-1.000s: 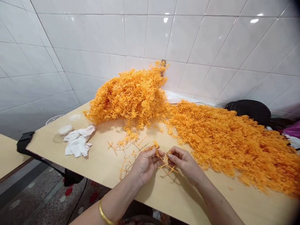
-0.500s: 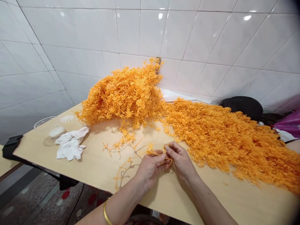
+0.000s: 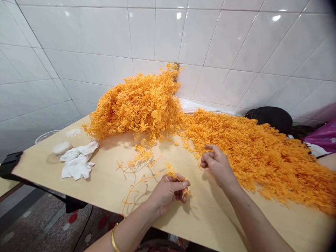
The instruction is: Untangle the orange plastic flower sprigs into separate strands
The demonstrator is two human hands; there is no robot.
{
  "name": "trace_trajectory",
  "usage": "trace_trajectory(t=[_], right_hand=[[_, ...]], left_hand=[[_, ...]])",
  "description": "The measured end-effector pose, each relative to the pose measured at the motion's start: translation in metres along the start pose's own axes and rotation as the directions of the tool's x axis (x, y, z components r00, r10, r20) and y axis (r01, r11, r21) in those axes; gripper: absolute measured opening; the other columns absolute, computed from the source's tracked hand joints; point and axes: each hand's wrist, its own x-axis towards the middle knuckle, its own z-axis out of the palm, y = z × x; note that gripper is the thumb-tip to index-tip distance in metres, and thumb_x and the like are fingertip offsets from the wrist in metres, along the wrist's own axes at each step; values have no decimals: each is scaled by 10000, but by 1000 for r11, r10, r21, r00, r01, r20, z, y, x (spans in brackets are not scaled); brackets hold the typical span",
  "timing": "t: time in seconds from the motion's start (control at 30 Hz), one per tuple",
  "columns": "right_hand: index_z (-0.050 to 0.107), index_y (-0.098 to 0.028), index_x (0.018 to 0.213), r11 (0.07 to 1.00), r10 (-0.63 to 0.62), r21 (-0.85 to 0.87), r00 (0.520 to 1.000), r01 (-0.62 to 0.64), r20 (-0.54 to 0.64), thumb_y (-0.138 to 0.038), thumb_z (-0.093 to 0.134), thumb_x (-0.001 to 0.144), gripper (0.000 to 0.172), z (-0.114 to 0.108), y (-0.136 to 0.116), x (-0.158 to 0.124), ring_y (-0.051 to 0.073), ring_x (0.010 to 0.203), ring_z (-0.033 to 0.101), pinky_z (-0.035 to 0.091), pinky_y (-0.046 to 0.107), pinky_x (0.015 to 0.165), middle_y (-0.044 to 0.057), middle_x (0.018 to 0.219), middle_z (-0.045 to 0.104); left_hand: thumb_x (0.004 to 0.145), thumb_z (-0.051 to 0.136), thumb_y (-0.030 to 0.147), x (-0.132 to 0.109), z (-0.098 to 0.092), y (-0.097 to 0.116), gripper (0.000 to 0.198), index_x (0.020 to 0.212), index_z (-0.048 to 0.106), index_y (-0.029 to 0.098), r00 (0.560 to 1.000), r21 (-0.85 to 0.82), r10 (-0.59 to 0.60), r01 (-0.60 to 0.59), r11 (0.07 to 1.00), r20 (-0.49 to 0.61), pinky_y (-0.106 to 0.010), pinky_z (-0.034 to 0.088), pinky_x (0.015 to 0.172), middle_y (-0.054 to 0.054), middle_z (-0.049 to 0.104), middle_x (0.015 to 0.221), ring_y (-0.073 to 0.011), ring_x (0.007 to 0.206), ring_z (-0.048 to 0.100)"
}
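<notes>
My left hand is closed on a thin orange plastic flower stem, pinched between thumb and fingers. The stem trails left over the table in a curve, and small orange blossoms stick up beside the knuckles. A short end pokes out past the fingertips. My right hand hovers at the near left edge of a spread of small orange plastic pieces. Its index finger is stretched out, apart from the thumb, and the other fingers are curled; I see nothing held in it.
Behind my hands a tall heap of orange plastic flower sprays leans towards the tiled wall. Loose sprigs lie before it. Crumpled white tissues and a round white item rest at left. A black rounded object stands behind the spread.
My right hand has left the stem and moved right and away from me to the edge of the loose pieces. My left hand keeps its hold, slightly lower.
</notes>
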Motion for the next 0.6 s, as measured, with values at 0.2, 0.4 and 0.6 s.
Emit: trace_trajectory(t=[0.2,0.4,0.6], right_hand=[[569,-153,712,996,81,-71,955,-63,284,-403,515,722,256,28,1,-12,79,490,464,359,223,474,-3,642,530],[525,-157,627,950,176,91,752,-299,635,-422,628,651,285,52,-11,-22,51,446,385,294,192,442,-58,528,444],[513,-148,557,947,45,268,898,-178,438,-312,698,576,248,55,-9,1,39,444,351,283,176,437,-69,486,431]], left_hand=[[526,715,219,5,-1,-1,192,613,587,105,994,48,-40,35,998,97,-218,385,399,-3,541,481,-68,361,440],[547,694,248,2,-1,2,193,547,581,91,987,139,-104,87,987,122,-229,381,441,-22,547,438,-83,352,470],[545,723,193,23,-7,19,236,667,540,106,999,51,29,-28,998,-36,-240,432,548,-76,633,616,-141,556,589]])
